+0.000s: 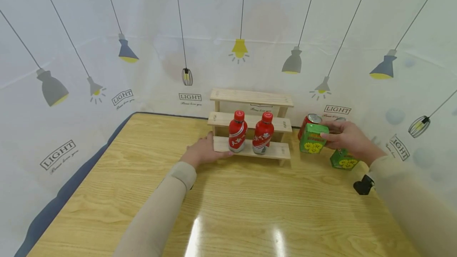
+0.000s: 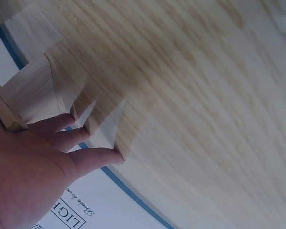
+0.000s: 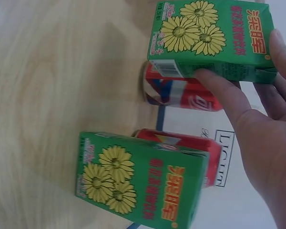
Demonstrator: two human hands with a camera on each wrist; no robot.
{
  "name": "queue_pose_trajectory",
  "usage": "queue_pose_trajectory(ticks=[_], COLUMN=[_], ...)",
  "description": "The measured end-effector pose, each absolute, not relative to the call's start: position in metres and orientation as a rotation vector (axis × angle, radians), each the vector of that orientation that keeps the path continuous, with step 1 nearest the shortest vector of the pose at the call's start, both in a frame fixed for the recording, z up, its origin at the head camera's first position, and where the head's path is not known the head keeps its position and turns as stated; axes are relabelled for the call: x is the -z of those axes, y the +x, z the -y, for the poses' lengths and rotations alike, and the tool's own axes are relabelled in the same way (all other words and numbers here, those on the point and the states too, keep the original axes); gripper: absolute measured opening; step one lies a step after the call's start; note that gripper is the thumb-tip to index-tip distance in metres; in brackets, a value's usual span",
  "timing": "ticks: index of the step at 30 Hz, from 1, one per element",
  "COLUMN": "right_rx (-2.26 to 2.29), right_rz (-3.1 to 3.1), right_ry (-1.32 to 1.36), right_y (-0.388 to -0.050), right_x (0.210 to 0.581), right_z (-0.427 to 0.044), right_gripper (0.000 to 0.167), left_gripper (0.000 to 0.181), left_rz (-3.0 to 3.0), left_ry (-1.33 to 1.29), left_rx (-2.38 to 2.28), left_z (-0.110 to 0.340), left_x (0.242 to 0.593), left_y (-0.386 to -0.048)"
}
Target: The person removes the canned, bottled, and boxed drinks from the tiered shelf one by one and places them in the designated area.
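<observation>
Lengthwise upright, the held green carton

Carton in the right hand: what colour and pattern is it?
The carton is green with three yellow flowers and lettering, clearest in the right wrist view.

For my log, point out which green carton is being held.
The green carton nearer the wooden shelf, gripped by the right hand; the other carton is ungripped.

L fingers straight, R fingers pinched
</observation>
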State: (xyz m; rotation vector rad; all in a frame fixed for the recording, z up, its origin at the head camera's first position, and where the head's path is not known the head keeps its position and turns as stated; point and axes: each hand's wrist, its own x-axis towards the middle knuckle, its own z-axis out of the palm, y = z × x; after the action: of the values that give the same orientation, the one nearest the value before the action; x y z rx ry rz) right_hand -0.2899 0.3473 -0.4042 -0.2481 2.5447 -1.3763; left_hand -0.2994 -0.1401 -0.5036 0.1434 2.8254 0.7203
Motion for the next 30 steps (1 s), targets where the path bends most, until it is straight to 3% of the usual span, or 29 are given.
queue_pose_trajectory(ticks=[16, 30], right_rx=[1.145, 1.045], right_rz=[-2.606, -2.661], right_ry=[-0.233, -0.267], right_y=[-0.286, -0.281], right_x=[0.423, 0.433], right_z=[-0.353, -0.361], right_gripper=[0.075, 0.069], left_gripper=[0.155, 0.155], left_rz=[-2.829, -2.818], left_ry=[0.138, 0.129], left_rx=[-0.716, -0.726], left_z=[0.141, 0.141], left_x=[0.506, 0.505], left_y=[-0.301, -0.298])
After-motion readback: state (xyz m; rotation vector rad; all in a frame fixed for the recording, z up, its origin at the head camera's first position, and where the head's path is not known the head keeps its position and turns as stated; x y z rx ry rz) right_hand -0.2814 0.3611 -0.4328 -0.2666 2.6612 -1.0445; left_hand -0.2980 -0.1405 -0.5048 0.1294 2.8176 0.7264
